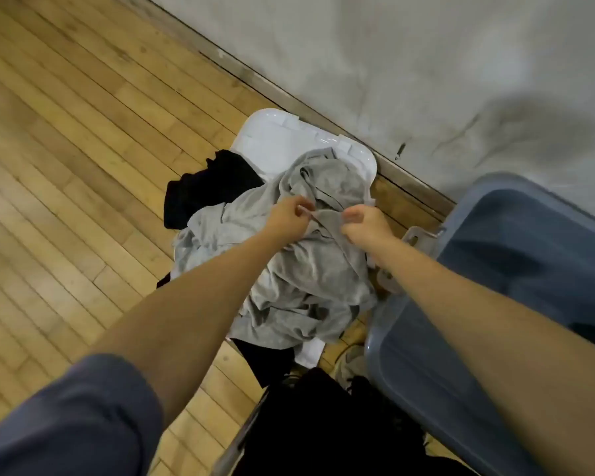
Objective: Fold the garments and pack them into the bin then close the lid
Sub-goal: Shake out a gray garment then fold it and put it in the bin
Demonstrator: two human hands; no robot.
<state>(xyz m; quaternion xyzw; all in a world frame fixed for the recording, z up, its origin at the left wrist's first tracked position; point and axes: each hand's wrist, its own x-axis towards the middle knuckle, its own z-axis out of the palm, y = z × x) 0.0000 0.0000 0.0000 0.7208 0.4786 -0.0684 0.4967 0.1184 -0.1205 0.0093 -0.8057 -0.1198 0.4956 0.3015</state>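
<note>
Pinching a fold of the crumpled grey garment [289, 269] between curled fingers, the left hand [287, 216] and the right hand [366, 225] work close together above the heap. This garment lies on the white lid [272, 135], flat on the wooden floor [66, 149] beside the wall [392, 63]. A black garment [203, 187] lies partly under it. The blue-grey bin [495, 269] stands just to the right.
</note>
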